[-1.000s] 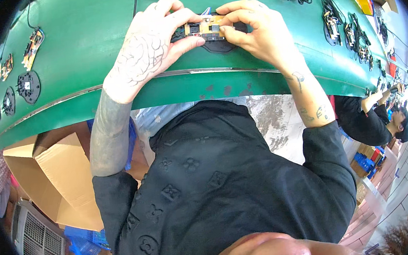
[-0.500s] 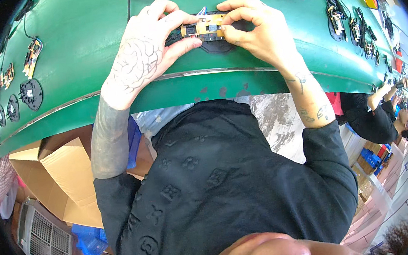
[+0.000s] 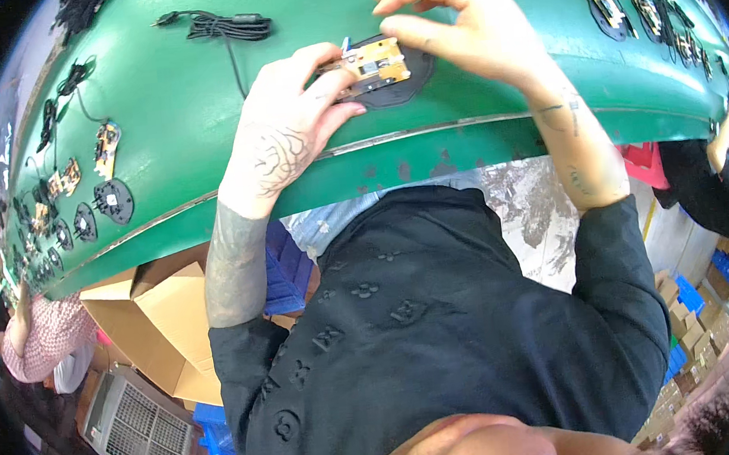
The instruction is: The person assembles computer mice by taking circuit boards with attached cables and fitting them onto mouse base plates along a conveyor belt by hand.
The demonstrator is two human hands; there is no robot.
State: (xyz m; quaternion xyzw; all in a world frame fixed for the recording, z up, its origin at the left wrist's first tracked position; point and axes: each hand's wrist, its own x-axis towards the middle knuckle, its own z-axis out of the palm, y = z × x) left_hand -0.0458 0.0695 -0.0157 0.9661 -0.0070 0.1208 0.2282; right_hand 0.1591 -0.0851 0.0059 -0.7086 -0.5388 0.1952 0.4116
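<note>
My left hand [image 3: 295, 112] grips the left end of an orange-yellow circuit board [image 3: 386, 56] between its thumb and fingers. The board carries small dark and white parts, and a bit of blue and white wiring [image 3: 346, 44] stands at its far edge. It lies over a black, rounded base plate [image 3: 422, 68], whose right part shows beyond it. Just right of the board, my right hand [image 3: 473, 27] hovers with thumb and fingers apart, holding nothing. My left fingers hide the board's left end.
A coiled black cable [image 3: 230, 24] lies on the green work surface [image 3: 162, 98], its lead running toward my left hand. More boards and black bases [image 3: 113, 202] line the left; wired assemblies [image 3: 603, 3] line the right. A cardboard box [image 3: 172, 309] stands below left. Other people work at both sides.
My right hand has let go of the board and moved off to the right, its fingers opening. My left hand still holds the board, now tilted slightly. The whole view has shifted.
</note>
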